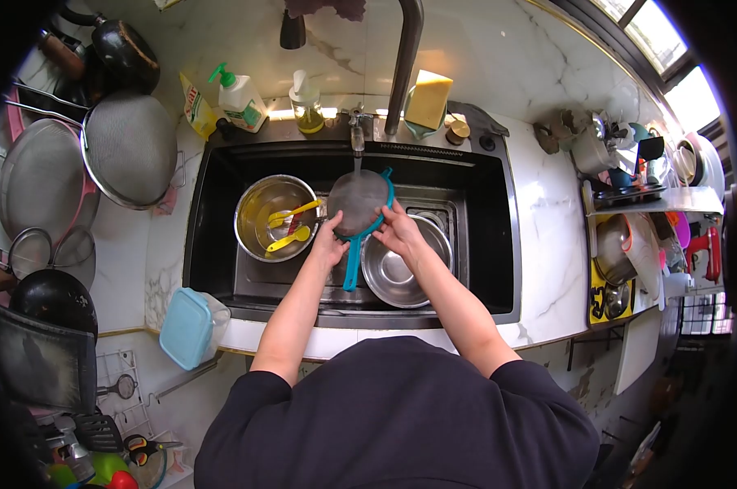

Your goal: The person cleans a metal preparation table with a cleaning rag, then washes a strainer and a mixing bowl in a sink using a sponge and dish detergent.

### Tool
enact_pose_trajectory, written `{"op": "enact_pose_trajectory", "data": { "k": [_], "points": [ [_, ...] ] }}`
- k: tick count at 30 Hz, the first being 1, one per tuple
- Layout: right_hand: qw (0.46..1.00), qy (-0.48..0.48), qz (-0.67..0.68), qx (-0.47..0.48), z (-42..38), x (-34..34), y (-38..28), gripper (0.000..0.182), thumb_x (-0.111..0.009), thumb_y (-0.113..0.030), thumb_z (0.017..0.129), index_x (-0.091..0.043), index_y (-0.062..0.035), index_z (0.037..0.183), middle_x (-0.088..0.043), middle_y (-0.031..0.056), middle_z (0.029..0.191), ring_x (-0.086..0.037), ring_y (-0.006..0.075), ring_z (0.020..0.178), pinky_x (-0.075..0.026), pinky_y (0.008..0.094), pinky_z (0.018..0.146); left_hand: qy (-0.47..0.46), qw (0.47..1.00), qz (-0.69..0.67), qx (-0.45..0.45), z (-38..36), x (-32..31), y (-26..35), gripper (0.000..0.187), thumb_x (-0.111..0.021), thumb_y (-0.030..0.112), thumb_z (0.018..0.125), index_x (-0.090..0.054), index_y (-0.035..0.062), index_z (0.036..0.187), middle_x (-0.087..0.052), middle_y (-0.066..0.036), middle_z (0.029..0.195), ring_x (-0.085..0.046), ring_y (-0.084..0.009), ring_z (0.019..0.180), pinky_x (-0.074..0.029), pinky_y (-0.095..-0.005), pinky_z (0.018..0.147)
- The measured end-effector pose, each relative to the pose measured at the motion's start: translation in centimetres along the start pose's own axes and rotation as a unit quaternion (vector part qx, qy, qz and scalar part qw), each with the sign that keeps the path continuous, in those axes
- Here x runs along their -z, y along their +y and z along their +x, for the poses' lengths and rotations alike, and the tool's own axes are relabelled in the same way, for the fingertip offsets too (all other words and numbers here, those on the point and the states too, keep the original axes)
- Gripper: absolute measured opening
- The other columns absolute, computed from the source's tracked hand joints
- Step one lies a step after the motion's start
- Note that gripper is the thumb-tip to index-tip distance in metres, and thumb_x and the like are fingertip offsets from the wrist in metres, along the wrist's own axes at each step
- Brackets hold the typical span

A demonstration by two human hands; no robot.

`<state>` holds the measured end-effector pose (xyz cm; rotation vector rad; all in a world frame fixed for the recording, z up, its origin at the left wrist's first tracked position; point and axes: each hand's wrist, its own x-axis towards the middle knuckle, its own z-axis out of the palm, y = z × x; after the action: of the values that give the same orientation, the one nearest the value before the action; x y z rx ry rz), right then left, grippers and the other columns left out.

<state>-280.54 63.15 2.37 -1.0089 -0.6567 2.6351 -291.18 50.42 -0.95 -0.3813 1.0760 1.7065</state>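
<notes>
Both of my hands hold a mesh strainer (357,205) with a teal rim and handle over the sink (213,281). My left hand (330,246) grips its left edge near the handle, and my right hand (400,231) is closed on the right rim. Water runs from the tap (357,140) onto the mesh. Under my right hand and the strainer, a steel bowl (401,281) sits in the basin, partly covered. Left of my left hand stands a steel pot (250,232) holding yellow-handled utensils (288,238).
Behind the sink are a green-pump bottle (242,104), a clear dispenser (305,110) and a yellow sponge (428,99). A blue-lidded container (191,328) stands at the front left. Strainers and pans (124,53) hang at left; a dish shelf (670,204) is at right.
</notes>
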Motion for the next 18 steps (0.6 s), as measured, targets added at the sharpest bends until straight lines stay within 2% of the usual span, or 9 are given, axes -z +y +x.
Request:
{"op": "enact_pose_trajectory", "data": {
  "k": [6, 11, 14, 18],
  "points": [
    [1.000, -0.015, -0.019, -0.004, 0.5, 0.3, 0.2, 0.034, -0.041, -0.014, 0.089, -0.038, -0.0268, 0.120, -0.051, -0.0010, 0.086, -0.049, 0.0164, 0.081, -0.040, 0.0404, 0.077, 0.005, 1.000, -0.026, -0.001, -0.5, -0.1, 0.4, 0.052, -0.065, 0.029, 0.072, -0.043, 0.0054, 0.113, -0.045, -0.010, 0.113, -0.037, -0.0235, 0.112, -0.027, -0.0416, 0.096],
    [0.999, 0.004, 0.036, 0.000, -0.1, 1.7, 0.4, 0.033, -0.035, -0.011, 0.090, -0.038, -0.0262, 0.119, -0.050, 0.0010, 0.090, -0.048, 0.0169, 0.080, -0.040, 0.0435, 0.079, -0.005, 1.000, -0.021, 0.003, -0.5, -0.2, 0.2, 0.047, -0.065, 0.021, 0.072, -0.044, 0.0048, 0.110, -0.046, -0.010, 0.110, -0.037, -0.0239, 0.111, -0.027, -0.0431, 0.096],
    [0.998, 0.007, 0.056, 0.004, -1.0, 1.9, 0.1, 0.034, -0.033, -0.010, 0.091, -0.036, -0.0258, 0.120, -0.049, 0.0026, 0.094, -0.049, 0.0187, 0.084, -0.040, 0.0455, 0.082, -0.038, 0.999, -0.016, 0.015, 0.3, 0.3, -0.2, 0.044, -0.065, 0.017, 0.071, -0.046, 0.0057, 0.108, -0.047, -0.009, 0.110, -0.038, -0.0240, 0.110, -0.026, -0.0433, 0.096],
    [0.998, 0.011, 0.067, 0.006, -0.7, 3.2, 0.3, 0.034, -0.033, -0.010, 0.091, -0.036, -0.0253, 0.121, -0.048, 0.0040, 0.098, -0.049, 0.0200, 0.087, -0.039, 0.0473, 0.085, -0.073, 0.997, -0.004, 0.005, 0.2, 0.4, -0.3, 0.040, -0.065, 0.014, 0.071, -0.046, 0.0073, 0.106, -0.048, -0.008, 0.107, -0.044, -0.0237, 0.104, -0.032, -0.0443, 0.094]
  ]
}}
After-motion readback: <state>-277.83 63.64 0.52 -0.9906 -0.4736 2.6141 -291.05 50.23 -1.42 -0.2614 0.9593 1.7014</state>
